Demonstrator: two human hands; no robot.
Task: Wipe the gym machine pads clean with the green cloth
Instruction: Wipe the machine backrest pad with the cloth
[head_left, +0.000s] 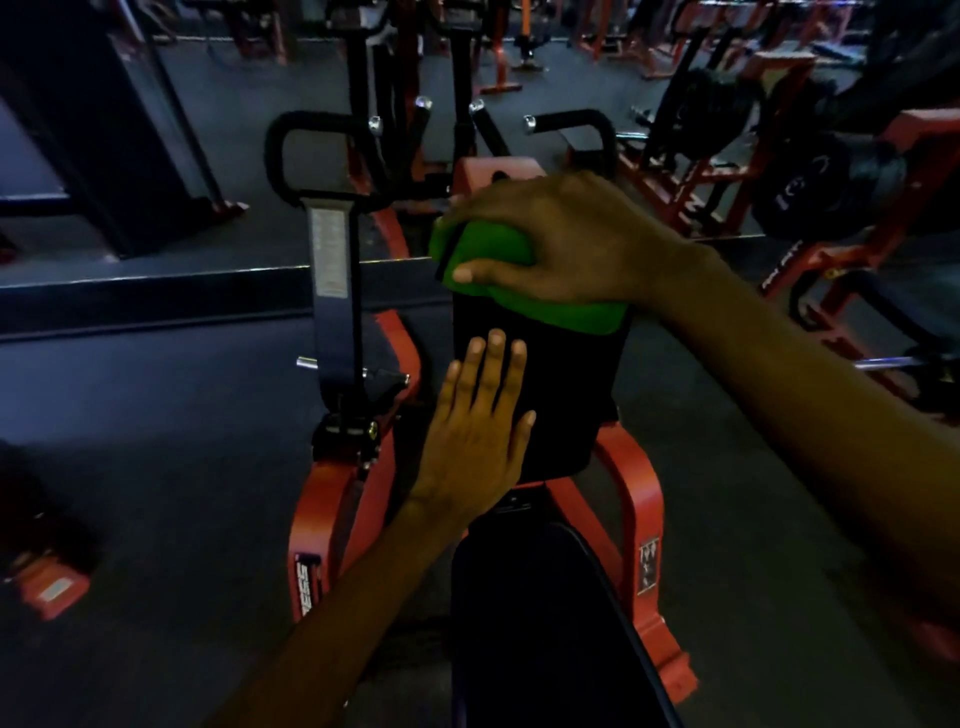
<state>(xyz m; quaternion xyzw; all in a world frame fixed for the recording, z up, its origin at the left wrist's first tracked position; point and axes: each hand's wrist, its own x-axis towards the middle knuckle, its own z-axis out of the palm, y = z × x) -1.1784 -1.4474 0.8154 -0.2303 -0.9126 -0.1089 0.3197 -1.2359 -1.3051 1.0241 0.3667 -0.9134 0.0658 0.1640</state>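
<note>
A black upright chest pad (561, 384) stands on a red-framed gym machine (631, 499) at the centre. The green cloth (493, 249) is draped over the pad's top edge. My right hand (561, 234) presses down on the cloth, thumb on its front and fingers curled over the top. My left hand (478, 426) lies flat on the pad's lower left face, fingers spread and holding nothing. Below, the black seat pad (540, 623) runs toward me.
A black lever arm with a white label (332, 291) rises left of the pad. Black handles (576, 122) stick out behind it. Red racks with weight plates (810, 197) fill the right side, and a red base (49, 587) lies at the lower left on dark floor.
</note>
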